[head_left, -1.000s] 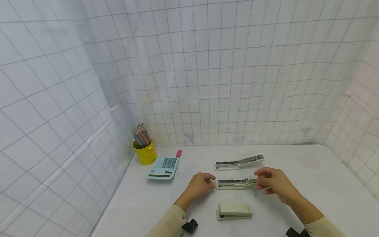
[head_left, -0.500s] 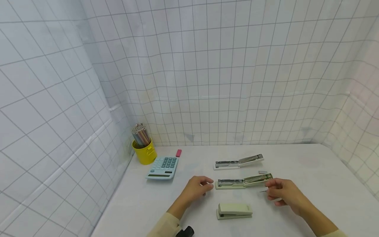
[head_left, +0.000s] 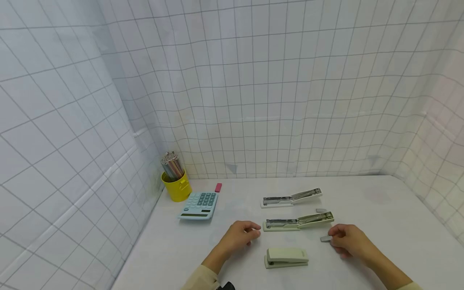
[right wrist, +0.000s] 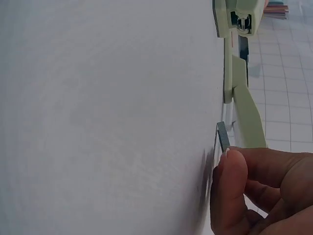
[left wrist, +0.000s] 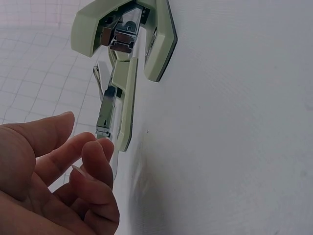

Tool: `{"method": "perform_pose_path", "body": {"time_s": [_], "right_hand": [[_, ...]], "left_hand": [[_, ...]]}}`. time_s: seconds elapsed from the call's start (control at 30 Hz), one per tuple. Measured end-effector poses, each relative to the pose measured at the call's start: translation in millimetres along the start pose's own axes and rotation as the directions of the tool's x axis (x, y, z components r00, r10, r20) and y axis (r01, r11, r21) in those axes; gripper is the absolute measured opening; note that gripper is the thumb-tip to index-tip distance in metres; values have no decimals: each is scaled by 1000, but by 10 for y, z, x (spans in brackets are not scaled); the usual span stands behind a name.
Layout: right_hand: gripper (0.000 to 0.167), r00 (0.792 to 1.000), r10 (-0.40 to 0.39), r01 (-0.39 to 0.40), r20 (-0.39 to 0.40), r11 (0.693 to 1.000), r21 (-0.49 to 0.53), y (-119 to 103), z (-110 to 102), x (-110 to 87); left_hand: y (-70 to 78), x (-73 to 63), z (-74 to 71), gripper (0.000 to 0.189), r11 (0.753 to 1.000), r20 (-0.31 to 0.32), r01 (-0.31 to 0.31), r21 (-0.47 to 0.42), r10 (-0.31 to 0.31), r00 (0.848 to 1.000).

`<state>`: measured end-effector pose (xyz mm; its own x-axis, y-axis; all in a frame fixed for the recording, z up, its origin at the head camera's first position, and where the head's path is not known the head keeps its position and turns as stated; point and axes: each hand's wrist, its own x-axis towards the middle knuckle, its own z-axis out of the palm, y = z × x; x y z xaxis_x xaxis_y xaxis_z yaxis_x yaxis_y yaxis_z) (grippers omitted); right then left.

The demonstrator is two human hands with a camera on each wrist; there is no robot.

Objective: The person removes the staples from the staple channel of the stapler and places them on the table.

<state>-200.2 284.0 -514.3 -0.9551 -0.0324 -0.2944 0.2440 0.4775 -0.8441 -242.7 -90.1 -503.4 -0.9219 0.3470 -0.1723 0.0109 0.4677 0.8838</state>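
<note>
My right hand (head_left: 349,241) pinches a short grey strip of staples (right wrist: 223,136) between thumb and fingertips, just above the table. To its left lies a pale green stapler (head_left: 306,222) with its top folded back, exposing the metal channel. Beside that stapler's left end, my left hand (head_left: 237,237) hovers with loosely bent fingers, holding nothing. A second pale green stapler (head_left: 286,255) stands in front, its top down. Farther back is a white stapler (head_left: 277,204), also folded back. Another grey staple strip (head_left: 321,210) lies between the two folded-back staplers' right ends.
At the left stand a light blue calculator (head_left: 198,204) and a yellow cup (head_left: 177,190) full of pencils (head_left: 172,166). A pink eraser (head_left: 218,187) lies near the white table's (head_left: 380,209) back edge. Grid-patterned cloth walls (head_left: 268,100) enclose the back and sides.
My right hand has drawn away rightward and toward me from the middle stapler, with a staple strip now visible in its fingertips. My left hand has shifted slightly left and nearer.
</note>
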Motion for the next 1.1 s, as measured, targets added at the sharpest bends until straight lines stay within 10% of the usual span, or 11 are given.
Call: {"method": "perform_pose_path", "body": {"time_s": [0.53, 1.1], "right_hand": [[34, 989, -144, 138, -32, 978, -154, -297, 54, -194], [51, 873, -465, 487, 144, 840, -241, -902, 875, -372]], "left_hand": [[-21, -155, 120, 18, 999, -1, -40, 25, 40, 999], [-97, -341, 438, 44, 987, -6, -127, 97, 128, 992]]}}
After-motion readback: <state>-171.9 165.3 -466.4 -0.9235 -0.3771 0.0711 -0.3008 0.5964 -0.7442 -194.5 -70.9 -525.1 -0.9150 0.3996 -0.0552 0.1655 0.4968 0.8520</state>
